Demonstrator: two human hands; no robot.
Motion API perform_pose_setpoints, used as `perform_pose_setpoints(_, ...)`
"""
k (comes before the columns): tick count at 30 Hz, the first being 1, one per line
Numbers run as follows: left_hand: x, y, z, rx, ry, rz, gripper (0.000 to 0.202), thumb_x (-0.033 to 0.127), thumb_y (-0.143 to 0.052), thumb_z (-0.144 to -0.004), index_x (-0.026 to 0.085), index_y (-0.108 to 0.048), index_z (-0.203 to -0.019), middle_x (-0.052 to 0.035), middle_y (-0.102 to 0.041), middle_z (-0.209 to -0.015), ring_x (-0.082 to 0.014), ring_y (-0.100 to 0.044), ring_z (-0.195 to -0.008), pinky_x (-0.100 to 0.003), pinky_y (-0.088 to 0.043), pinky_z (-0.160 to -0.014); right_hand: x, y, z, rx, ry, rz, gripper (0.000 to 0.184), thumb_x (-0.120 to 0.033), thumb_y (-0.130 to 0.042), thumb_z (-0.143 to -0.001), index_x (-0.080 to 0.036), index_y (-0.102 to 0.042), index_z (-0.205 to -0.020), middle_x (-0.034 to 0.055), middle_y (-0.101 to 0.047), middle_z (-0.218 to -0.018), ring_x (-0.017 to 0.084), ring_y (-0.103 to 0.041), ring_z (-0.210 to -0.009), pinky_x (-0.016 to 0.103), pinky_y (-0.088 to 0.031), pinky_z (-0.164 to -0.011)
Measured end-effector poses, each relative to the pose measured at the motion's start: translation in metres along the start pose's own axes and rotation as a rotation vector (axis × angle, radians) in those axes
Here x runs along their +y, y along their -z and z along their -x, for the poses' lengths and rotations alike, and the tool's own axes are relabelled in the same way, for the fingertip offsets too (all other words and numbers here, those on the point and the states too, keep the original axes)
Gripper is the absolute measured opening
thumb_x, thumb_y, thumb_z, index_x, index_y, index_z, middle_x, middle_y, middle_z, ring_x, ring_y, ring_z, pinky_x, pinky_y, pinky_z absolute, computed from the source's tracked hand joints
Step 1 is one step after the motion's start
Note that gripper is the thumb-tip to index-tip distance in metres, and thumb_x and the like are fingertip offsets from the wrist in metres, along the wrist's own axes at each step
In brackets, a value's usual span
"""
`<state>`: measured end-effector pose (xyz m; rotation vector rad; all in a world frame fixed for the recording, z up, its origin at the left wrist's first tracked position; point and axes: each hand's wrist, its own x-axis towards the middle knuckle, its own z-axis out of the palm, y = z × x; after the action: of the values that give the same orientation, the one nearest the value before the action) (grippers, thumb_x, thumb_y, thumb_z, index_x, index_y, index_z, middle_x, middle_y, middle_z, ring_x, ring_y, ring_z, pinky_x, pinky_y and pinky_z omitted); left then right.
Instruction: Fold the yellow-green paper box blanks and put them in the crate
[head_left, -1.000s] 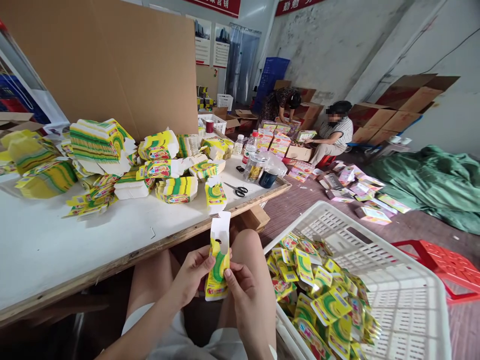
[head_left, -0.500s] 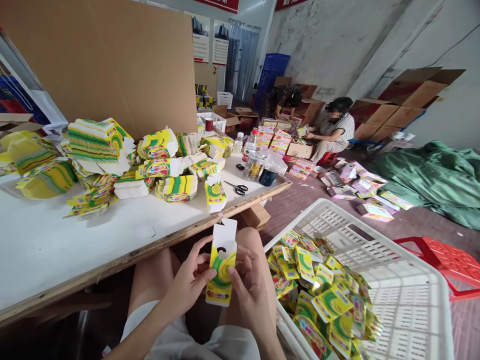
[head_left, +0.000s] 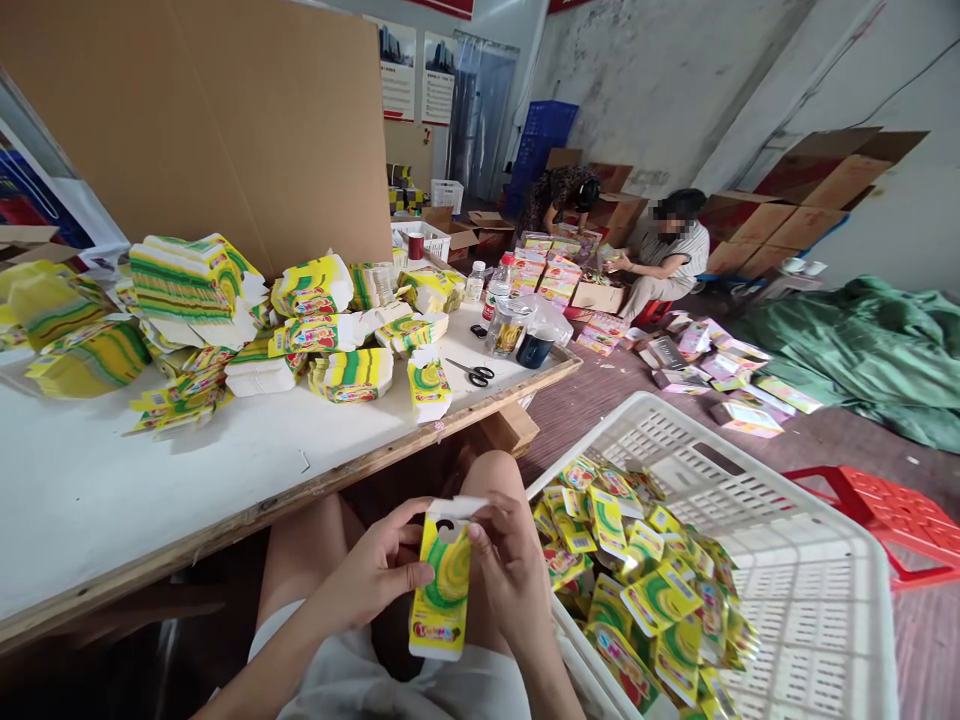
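Observation:
Over my lap I hold a small yellow-and-green carton [head_left: 444,590] upright between both hands. My left hand [head_left: 379,572] grips its left edge, thumb across the front. My right hand [head_left: 510,565] pinches the top right corner, where the white top flap is bent over. To my right stands a white plastic crate [head_left: 795,560] with several folded cartons of the same print piled in its near left corner. On the white table [head_left: 97,480] lie stacks of flat carton blanks [head_left: 187,280], one carton [head_left: 429,388] standing near the table's edge.
Scissors [head_left: 472,372], bottles and a dark cup [head_left: 535,350] sit at the table's far right corner. A big cardboard sheet [head_left: 225,120] leans behind the stacks. Two people work on the floor among boxes at the back. A red stool [head_left: 892,520] and a green tarp [head_left: 862,350] lie right.
The carton's white top flap, standing straight up a second ago, is now folded down by my right fingers. The carton has dropped slightly lower toward my lap.

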<state>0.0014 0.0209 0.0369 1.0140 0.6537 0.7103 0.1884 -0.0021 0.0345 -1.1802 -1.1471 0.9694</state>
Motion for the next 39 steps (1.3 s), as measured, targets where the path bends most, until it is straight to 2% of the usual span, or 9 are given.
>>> perform_pose_setpoints(4, -0.007, 0.004, -0.001, 0.114, -0.060, -0.134, 0.049, 0.026, -0.075, -0.082, 0.024, -0.060, -0.128, -0.0106, -0.072, -0.118, -0.0269, -0.068, -0.105, -0.033, -0.053, -0.084, -0.001, 0.008, -0.003, -0.125, 0.064, 0.064, 0.030, -0.044, -0.059, -0.093, -0.023, -0.080, -0.094, 0.0078, -0.072, -0.091, 0.026, -0.064, -0.091, 0.036, -0.051, -0.083)
perform_pose_setpoints(8, -0.011, 0.002, -0.002, 0.173, -0.109, -0.265, 0.045, 0.021, -0.069, -0.085, 0.024, -0.060, -0.129, -0.0100, -0.070, -0.125, -0.0277, -0.067, -0.110, -0.036, -0.055, -0.088, 0.001, 0.009, -0.006, -0.199, -0.094, 0.131, 0.033, -0.036, -0.071, -0.083, -0.022, -0.075, -0.111, 0.0007, -0.066, -0.072, 0.017, -0.054, -0.059, 0.027, -0.044, -0.055)
perform_pose_setpoints(11, -0.011, -0.002, -0.003, 0.160, -0.101, -0.288, 0.047, 0.020, -0.063, -0.089, 0.025, -0.056, -0.135, -0.0096, -0.070, -0.127, -0.0264, -0.068, -0.111, -0.036, -0.055, -0.092, 0.005, 0.005, -0.008, -0.158, -0.107, 0.229, 0.033, -0.024, -0.072, -0.076, -0.020, -0.072, -0.109, -0.0033, -0.061, -0.063, 0.014, -0.049, -0.051, 0.025, -0.037, -0.049)
perform_pose_setpoints(18, -0.006, -0.004, -0.004, 0.173, -0.086, -0.310, 0.051, 0.020, -0.064, -0.087, 0.024, -0.054, -0.137, -0.0106, -0.072, -0.122, -0.0264, -0.071, -0.104, -0.036, -0.057, -0.086, 0.009, -0.001, -0.010, -0.202, -0.070, 0.303, 0.036, -0.018, -0.067, -0.075, -0.023, -0.065, -0.110, -0.0036, -0.065, -0.069, 0.015, -0.057, -0.054, 0.025, -0.043, -0.051)
perform_pose_setpoints(22, -0.006, -0.003, -0.005, 0.199, -0.095, -0.304, 0.049, 0.021, -0.065, -0.087, 0.024, -0.056, -0.135, -0.0107, -0.072, -0.123, -0.0269, -0.070, -0.106, -0.036, -0.057, -0.087, 0.009, -0.002, -0.011, -0.127, -0.040, 0.321, 0.034, -0.016, -0.068, -0.073, -0.024, -0.066, -0.106, -0.0042, -0.064, -0.070, 0.014, -0.054, -0.051, 0.025, -0.042, -0.050)
perform_pose_setpoints(28, -0.003, 0.001, -0.007, 0.201, -0.058, -0.195, 0.053, 0.022, -0.073, -0.082, 0.021, -0.056, -0.132, -0.0111, -0.075, -0.113, -0.0250, -0.072, -0.093, -0.032, -0.057, -0.076, 0.006, 0.007, -0.013, -0.177, -0.007, 0.198, 0.027, -0.033, -0.067, -0.087, -0.021, -0.072, -0.111, 0.0026, -0.069, -0.079, 0.018, -0.061, -0.066, 0.029, -0.049, -0.061)
perform_pose_setpoints(33, -0.005, -0.009, -0.014, 0.185, -0.102, -0.228, 0.050, 0.027, -0.071, -0.085, 0.022, -0.056, -0.133, -0.0114, -0.074, -0.119, -0.0246, -0.073, -0.096, -0.032, -0.058, -0.079, 0.012, 0.006, -0.009, -0.044, -0.066, -0.045, 0.020, -0.037, -0.073, -0.085, -0.021, -0.071, -0.097, 0.0065, -0.073, -0.091, 0.023, -0.069, -0.083, 0.033, -0.054, -0.072)
perform_pose_setpoints(36, -0.002, -0.005, -0.030, 0.208, -0.267, -0.353, 0.055, 0.032, -0.064, -0.091, 0.024, -0.047, -0.143, -0.0130, -0.065, -0.135, -0.0280, -0.066, -0.118, -0.039, -0.054, -0.098, 0.017, 0.014, -0.010, 0.317, 0.023, -0.243, 0.023, -0.036, -0.077, -0.082, -0.026, -0.065, -0.099, -0.0003, -0.070, -0.085, 0.016, -0.066, -0.071, 0.030, -0.053, -0.067)
perform_pose_setpoints(39, 0.007, 0.018, -0.062, 0.398, -0.507, -0.747, 0.056, 0.032, -0.061, -0.093, 0.024, -0.044, -0.146, -0.0136, -0.053, -0.149, -0.0291, -0.049, -0.138, -0.047, -0.038, -0.117, 0.027, 0.026, -0.012, 0.621, 0.088, -0.471, 0.030, -0.037, -0.079, -0.080, -0.029, -0.060, -0.102, -0.0023, -0.070, -0.090, 0.016, -0.068, -0.074, 0.035, -0.055, -0.074)
